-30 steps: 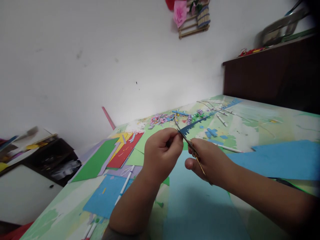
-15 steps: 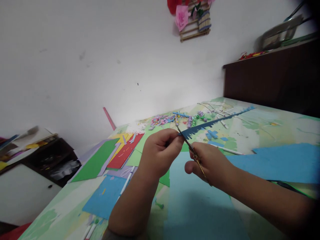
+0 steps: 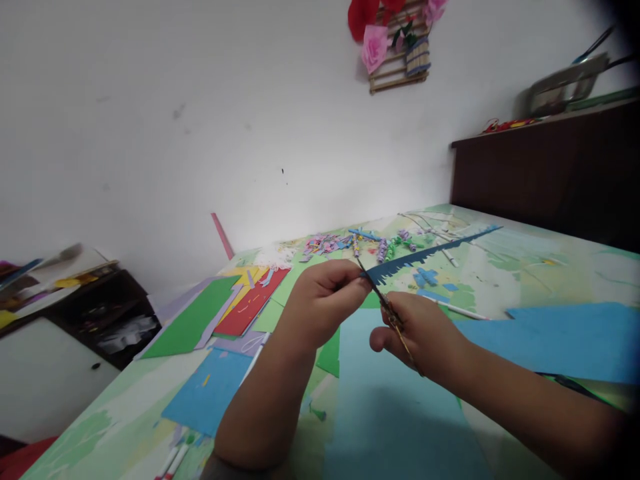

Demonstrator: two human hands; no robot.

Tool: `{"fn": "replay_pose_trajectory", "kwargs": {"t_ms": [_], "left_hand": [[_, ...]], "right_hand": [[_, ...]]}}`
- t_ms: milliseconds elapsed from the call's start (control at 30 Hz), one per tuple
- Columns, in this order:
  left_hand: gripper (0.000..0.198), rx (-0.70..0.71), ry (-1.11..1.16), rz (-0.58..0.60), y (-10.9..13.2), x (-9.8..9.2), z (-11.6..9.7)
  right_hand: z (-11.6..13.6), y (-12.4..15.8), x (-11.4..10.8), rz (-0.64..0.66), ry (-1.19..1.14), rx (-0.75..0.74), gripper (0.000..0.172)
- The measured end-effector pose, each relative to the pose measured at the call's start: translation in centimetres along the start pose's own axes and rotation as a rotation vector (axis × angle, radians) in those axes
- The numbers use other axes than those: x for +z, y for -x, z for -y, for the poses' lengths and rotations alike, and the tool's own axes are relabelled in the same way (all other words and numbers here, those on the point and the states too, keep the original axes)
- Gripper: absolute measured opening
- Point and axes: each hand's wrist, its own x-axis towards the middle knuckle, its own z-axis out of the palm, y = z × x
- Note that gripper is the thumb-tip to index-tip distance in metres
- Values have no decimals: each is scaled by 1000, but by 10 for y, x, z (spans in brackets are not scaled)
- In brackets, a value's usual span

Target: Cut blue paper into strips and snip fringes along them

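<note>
My left hand (image 3: 327,300) pinches the near end of a long blue paper strip (image 3: 425,255), whose lower edge is cut into a fringe. From my fingers the strip reaches away to the right above the table. My right hand (image 3: 423,333) is closed around the handles of a pair of scissors (image 3: 393,317). The blades point up and left and meet the strip right beside my left fingertips. Below both hands lies a light blue sheet (image 3: 395,400).
Green (image 3: 193,320), red (image 3: 250,303) and blue sheets (image 3: 210,390) lie on the left. Paper scraps (image 3: 325,245) and curled paper pieces (image 3: 383,250) sit near the wall. On the right are another blue sheet (image 3: 570,340) and a dark cabinet (image 3: 545,173).
The view has tilted slightly, so the wall and table sit lower. The strip's far end has swung a little left. Both hands keep their grip.
</note>
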Motion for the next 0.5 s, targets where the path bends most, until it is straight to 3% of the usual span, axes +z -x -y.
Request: {"fn": "replay_pose_trajectory", "kwargs": {"t_ms": [333,500], "left_hand": [[24,-30,78,-49,-3,4,10],[12,-62,180,-178,-7,2,16]], "right_hand": [[-3,0,3,-8,-46,-38,49],[-11,-1,4,16,-215,-101,53]]}}
